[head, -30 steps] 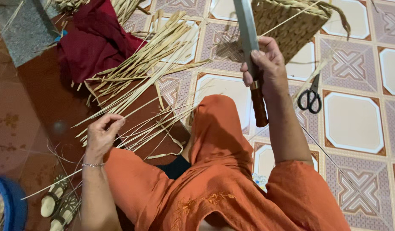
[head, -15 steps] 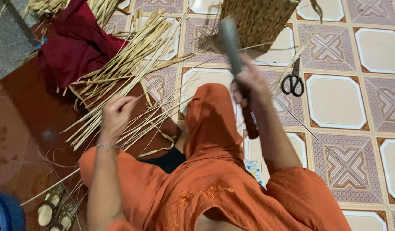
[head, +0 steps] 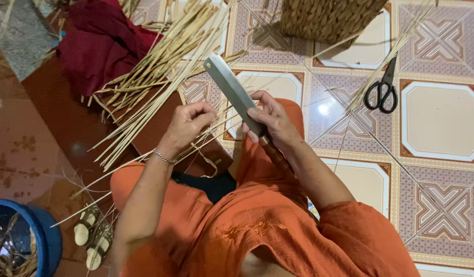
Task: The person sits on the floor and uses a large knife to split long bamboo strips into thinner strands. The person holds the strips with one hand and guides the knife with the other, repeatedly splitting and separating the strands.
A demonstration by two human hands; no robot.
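While the person sits on the tiled floor, the parts read as follows.
Right hand [head: 273,120]: clenched on the broad knife [head: 236,95] where blade meets wooden handle, blade pointing away.
Left hand [head: 188,123]: curled on thin straw strips [head: 160,84]; grasp unclear.
Technique: judged best with the blade angled away from the fingers, strip taut.
Strip position: under the left fingertips, just left of the blade.
Surroundings: scissors [head: 381,92], woven basket [head: 329,18], red cloth [head: 101,48].

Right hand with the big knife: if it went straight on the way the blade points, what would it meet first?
Probably the bundle of pale straw stalks on the floor. The right hand aims the knife up-left toward them; depth is unclear, so it might pass above.
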